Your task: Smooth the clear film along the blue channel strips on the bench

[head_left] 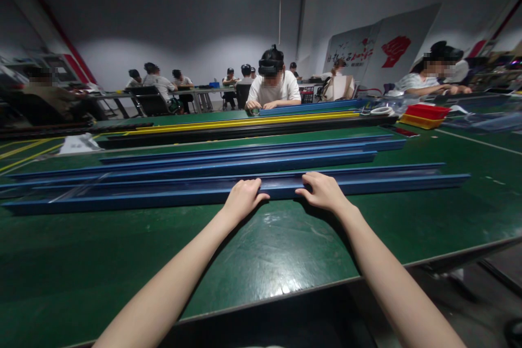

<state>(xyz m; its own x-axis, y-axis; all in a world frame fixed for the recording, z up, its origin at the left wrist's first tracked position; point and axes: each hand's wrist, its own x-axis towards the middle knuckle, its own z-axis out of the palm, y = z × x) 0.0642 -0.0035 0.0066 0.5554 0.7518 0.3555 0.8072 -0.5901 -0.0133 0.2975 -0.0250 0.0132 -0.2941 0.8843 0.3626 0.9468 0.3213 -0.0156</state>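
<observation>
A long blue channel-shaped profile (196, 197) lies across the green table in front of me, its open side facing up. My left hand (243, 196) grips its near wall left of the middle, thumb on the outside and fingers over the edge. A short way to the right, my right hand (322, 190) holds the same wall in the same manner. The fingertips of both hands are hidden inside the channel. Just behind it lie more blue profiles (302, 162), roughly parallel, touched by neither hand.
Yellow strips (244, 120) and black strips (261, 129) lie farther back on the green table (261, 250). A red bin (426, 113) stands on a yellow one at right. White paper (79, 143) lies at left. A person (277, 87) works opposite; others sit beyond.
</observation>
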